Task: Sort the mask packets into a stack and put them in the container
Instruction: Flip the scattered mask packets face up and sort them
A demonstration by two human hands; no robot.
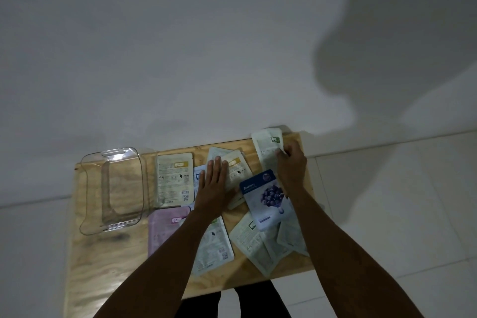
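Several mask packets lie scattered on a wooden table (103,261). A clear plastic container (87,188) stands empty at the far left. My left hand (213,183) lies flat, fingers spread, on overlapping packets in the middle, beside a yellow-labelled packet (236,170). My right hand (290,168) pinches the edge of a green-labelled packet (267,144) at the far right corner. A blue blueberry packet (265,199) lies face up between my forearms. A pale packet (174,178) sits next to the container, a pink packet (165,230) in front of it.
More pale green packets (258,242) overlap near the table's front right edge. Another white packet (214,248) lies partly under my left forearm. A white wall rises behind the table and a pale tiled floor (387,201) surrounds it.
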